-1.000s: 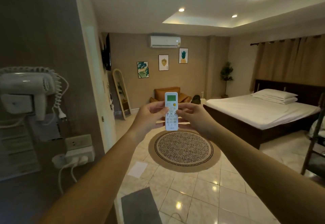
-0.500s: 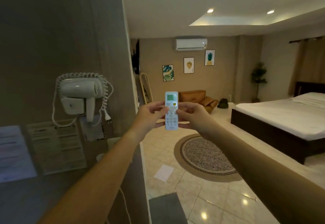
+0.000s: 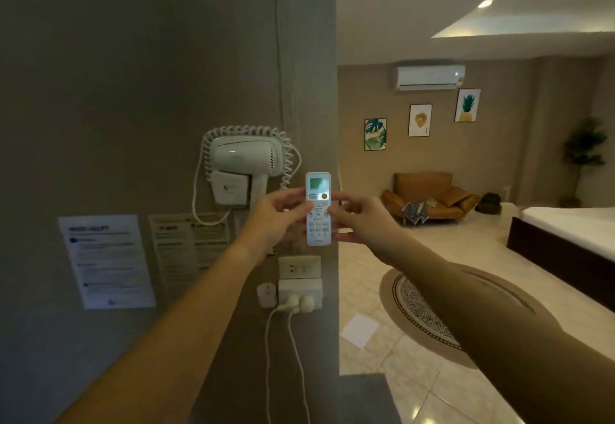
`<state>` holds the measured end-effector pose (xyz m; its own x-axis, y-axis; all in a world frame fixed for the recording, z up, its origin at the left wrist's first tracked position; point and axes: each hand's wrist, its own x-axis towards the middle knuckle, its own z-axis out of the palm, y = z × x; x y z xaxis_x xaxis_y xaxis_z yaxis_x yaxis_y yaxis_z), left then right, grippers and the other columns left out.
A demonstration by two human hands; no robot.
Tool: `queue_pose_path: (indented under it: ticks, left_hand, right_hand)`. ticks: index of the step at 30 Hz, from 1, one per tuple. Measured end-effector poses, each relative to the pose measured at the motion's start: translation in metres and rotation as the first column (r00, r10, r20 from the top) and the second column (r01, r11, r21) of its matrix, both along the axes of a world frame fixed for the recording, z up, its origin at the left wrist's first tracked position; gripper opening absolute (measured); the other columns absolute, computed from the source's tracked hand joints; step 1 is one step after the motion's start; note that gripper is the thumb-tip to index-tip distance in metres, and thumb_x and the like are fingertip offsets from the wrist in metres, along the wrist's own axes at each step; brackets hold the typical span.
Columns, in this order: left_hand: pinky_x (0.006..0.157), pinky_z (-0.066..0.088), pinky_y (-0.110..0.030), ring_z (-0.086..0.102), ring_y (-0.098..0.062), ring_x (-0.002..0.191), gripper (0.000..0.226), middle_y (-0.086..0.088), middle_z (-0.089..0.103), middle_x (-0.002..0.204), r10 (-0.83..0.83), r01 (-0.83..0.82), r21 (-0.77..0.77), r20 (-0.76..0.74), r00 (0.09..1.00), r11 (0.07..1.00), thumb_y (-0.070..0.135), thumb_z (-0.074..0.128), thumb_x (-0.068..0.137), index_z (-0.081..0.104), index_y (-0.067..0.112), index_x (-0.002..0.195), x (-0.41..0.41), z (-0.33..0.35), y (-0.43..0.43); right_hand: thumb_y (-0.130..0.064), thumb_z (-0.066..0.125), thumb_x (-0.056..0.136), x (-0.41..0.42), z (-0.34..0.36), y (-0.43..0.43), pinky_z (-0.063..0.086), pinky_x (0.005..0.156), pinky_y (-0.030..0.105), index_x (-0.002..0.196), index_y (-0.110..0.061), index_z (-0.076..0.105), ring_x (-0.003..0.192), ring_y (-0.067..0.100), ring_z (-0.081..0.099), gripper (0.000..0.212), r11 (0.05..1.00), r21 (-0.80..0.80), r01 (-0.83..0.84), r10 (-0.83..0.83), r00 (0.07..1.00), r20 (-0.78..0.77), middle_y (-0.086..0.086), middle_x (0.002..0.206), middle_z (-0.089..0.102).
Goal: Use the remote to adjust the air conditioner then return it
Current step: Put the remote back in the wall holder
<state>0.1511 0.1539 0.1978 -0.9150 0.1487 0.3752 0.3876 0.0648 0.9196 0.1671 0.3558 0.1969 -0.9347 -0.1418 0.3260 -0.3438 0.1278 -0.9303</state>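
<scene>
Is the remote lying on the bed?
No, the remote is held upright in the air between the left hand and the right hand, in front of the wall, well away from the bed.

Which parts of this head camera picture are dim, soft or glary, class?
Head view: the grey-brown wall panel is dim and its printed paper notices blur unreadably; the white remote control, pinched between the left hand and right hand, has a washed-out screen; a recessed ceiling spotlight flares.
</scene>
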Motion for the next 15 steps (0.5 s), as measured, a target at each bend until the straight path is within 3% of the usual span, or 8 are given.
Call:
queue_pose_path:
  ticks: [4, 8, 15]
  left_hand:
    - [0.068, 0.066, -0.025, 0.08, -0.007, 0.091, 0.035, 0.002, 0.08, 0.116, 0.027, -0.027, 0.015, 0.008, 1.0, 1.0, 0.011, 0.073, 0.098, 0.072, 0.021, 0.132, -0.011, -0.002, -0.034]
    - [0.088, 0.066, -0.048, 0.078, -0.022, 0.108, 0.035, -0.001, 0.08, 0.12, 0.06, -0.061, 0.022, 0.023, 0.998, 0.998, 0.016, 0.077, 0.095, 0.075, 0.028, 0.128, -0.026, -0.007, -0.061]
    - [0.086, 0.066, -0.048, 0.079, -0.022, 0.103, 0.036, -0.001, 0.079, 0.12, 0.078, -0.079, 0.019, 0.056, 0.995, 0.997, 0.014, 0.076, 0.095, 0.075, 0.024, 0.129, -0.044, -0.025, -0.085]
  right_hand:
    - [-0.014, 0.065, 0.102, -0.018, -0.004, -0.034, 0.066, 0.087, 0.05, 0.132, -0.018, 0.069, 0.098, 0.023, 0.08, 0.03, 0.999, 0.011, -0.036, 0.037, 0.999, -0.022, 0.007, 0.105, 0.079]
    - [-0.015, 0.065, 0.102, -0.032, -0.007, -0.059, 0.066, 0.088, 0.049, 0.132, -0.017, 0.068, 0.098, 0.023, 0.08, 0.03, 0.999, 0.021, -0.05, 0.05, 0.998, -0.032, 0.01, 0.109, 0.077]
    - [-0.014, 0.064, 0.103, -0.051, -0.023, -0.083, 0.067, 0.083, 0.04, 0.131, -0.017, 0.067, 0.094, 0.018, 0.08, 0.029, 0.994, 0.111, -0.023, 0.029, 0.998, -0.055, 0.008, 0.107, 0.077]
